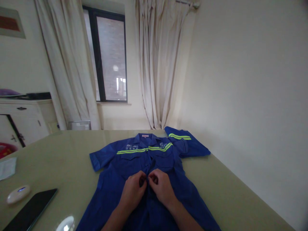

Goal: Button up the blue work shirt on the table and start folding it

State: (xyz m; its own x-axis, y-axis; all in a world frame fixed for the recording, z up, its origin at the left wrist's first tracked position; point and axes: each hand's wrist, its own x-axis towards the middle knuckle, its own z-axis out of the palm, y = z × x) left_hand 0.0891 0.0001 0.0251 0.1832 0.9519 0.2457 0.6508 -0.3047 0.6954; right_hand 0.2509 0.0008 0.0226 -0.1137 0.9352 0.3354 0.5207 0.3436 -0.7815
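Note:
A blue short-sleeved work shirt (130, 163) with yellow-green reflective stripes lies front side up on the table, its collar pointing away from me. My left hand (135, 187) and my right hand (161, 186) meet at the middle of its front opening, below the chest pockets. Each hand has thumb and fingertips pinched together on an edge of the shirt front. Any button between the fingertips is too small or hidden to make out. Behind the shirt's right sleeve lies a folded blue garment (194, 146) with the same stripe.
On the pale green table (64, 160), to the left, are a dark tablet or phone (31, 208), a white oval device (18, 194), a shiny white object (66, 224) and a pale paper packet (7, 168). A wall (252, 96) borders the table's right side.

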